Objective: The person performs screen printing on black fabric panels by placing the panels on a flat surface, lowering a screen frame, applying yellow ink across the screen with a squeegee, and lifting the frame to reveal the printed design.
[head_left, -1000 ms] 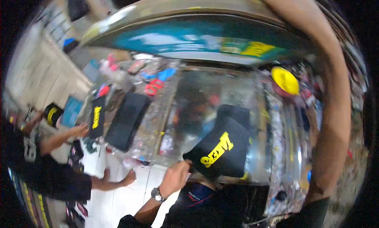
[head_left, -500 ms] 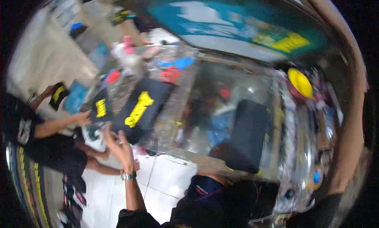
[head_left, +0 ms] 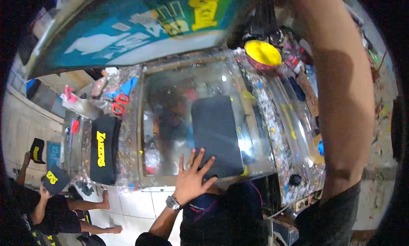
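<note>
My left hand [head_left: 196, 178], wearing a watch, lies with fingers spread on the lower end of a plain black fabric panel [head_left: 216, 129]. The panel rests on a glass platen [head_left: 166, 97]. Above it a printing screen [head_left: 119, 37] with a teal face and yellow patches is raised. My right arm [head_left: 343, 101] reaches up along the right side; its hand is out of view past the top edge. Left of the platen lies a black panel [head_left: 108, 161] with yellow lettering.
A co-worker [head_left: 51, 212] at lower left holds a black printed piece [head_left: 55, 180]. A yellow-lined bowl [head_left: 262, 54] sits at back right. Red scissors [head_left: 120, 105] and clutter lie left of the platen, over a white tiled floor [head_left: 134, 203].
My left hand moved leftward with the lettered panel, let it go on the left, then came back onto the plain panel. The view has shifted.
</note>
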Action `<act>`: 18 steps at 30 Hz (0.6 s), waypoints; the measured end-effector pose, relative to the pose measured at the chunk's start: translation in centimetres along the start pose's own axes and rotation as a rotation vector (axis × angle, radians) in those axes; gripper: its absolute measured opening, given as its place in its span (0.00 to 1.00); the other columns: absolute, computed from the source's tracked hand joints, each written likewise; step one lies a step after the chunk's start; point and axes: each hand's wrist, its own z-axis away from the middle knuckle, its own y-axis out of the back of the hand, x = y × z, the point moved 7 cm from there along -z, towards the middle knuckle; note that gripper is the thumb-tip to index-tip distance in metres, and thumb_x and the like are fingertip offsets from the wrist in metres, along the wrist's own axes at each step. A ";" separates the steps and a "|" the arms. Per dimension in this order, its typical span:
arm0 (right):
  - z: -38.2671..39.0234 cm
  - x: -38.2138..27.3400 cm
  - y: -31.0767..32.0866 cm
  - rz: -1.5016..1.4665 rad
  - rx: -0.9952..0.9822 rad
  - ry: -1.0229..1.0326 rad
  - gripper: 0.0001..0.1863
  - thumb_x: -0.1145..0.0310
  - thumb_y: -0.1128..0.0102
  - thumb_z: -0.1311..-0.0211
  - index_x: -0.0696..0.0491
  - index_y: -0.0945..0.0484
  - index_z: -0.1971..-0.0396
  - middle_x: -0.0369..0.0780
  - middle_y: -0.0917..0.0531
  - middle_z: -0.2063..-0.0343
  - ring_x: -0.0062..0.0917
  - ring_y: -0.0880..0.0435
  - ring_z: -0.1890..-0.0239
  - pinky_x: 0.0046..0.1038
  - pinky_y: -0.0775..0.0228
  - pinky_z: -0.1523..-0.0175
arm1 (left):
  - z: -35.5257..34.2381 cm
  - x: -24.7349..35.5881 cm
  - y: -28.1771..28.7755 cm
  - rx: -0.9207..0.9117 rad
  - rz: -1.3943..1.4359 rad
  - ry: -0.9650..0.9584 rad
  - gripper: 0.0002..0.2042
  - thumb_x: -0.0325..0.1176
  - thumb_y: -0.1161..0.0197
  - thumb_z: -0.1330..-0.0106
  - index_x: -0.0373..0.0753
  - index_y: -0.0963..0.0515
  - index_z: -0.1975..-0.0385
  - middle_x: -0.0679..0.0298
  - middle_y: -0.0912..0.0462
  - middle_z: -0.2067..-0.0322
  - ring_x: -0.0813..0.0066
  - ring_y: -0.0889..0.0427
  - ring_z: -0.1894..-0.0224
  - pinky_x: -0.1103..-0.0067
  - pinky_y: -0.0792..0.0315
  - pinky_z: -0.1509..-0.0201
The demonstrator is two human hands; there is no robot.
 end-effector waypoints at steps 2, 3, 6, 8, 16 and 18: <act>-1.8 0.9 0.0 0.188 -0.004 0.070 0.25 0.47 0.52 0.34 0.50 0.17 0.52 0.53 0.20 0.47 0.45 0.20 0.45 0.41 0.31 0.39 | -0.2 0.4 -0.1 0.062 -0.024 -0.032 0.33 0.62 0.45 0.35 0.57 0.33 0.32 0.56 0.45 0.27 0.56 0.50 0.24 0.47 0.62 0.26; -2.0 1.7 0.3 0.143 0.040 0.003 0.27 0.45 0.51 0.35 0.53 0.16 0.54 0.54 0.19 0.49 0.46 0.19 0.46 0.41 0.30 0.40 | -0.3 0.5 0.1 0.068 -0.032 -0.031 0.33 0.63 0.46 0.35 0.57 0.34 0.32 0.56 0.45 0.27 0.56 0.50 0.24 0.46 0.62 0.26; 1.6 0.6 1.7 -0.034 0.054 -0.172 0.33 0.42 0.47 0.38 0.63 0.16 0.62 0.58 0.17 0.57 0.47 0.16 0.53 0.39 0.26 0.45 | -0.2 0.3 0.1 0.057 -0.043 -0.015 0.33 0.64 0.48 0.34 0.58 0.35 0.31 0.58 0.46 0.26 0.57 0.51 0.24 0.46 0.61 0.26; 3.1 -1.1 0.7 -0.121 -0.036 -0.207 0.32 0.42 0.48 0.37 0.62 0.17 0.69 0.55 0.16 0.66 0.42 0.15 0.62 0.39 0.24 0.52 | 0.5 -0.7 -0.3 0.063 -0.054 0.023 0.32 0.64 0.49 0.34 0.58 0.35 0.31 0.59 0.46 0.26 0.58 0.51 0.24 0.46 0.61 0.26; 15.0 -8.5 -1.8 0.077 0.307 -0.068 0.19 0.51 0.35 0.42 0.54 0.22 0.66 0.47 0.18 0.66 0.42 0.19 0.61 0.38 0.26 0.60 | 4.8 0.1 11.6 0.535 0.742 0.004 0.40 0.45 0.38 0.32 0.43 0.53 0.26 0.46 0.45 0.30 0.47 0.36 0.32 0.57 0.37 0.33; 19.8 -11.6 -5.0 0.065 0.085 -0.131 0.18 0.51 0.35 0.44 0.52 0.24 0.69 0.44 0.21 0.68 0.39 0.21 0.62 0.48 0.35 0.45 | 6.7 -1.3 13.8 0.852 1.271 0.069 0.37 0.33 0.37 0.31 0.39 0.53 0.29 0.44 0.37 0.35 0.53 0.25 0.39 0.64 0.25 0.41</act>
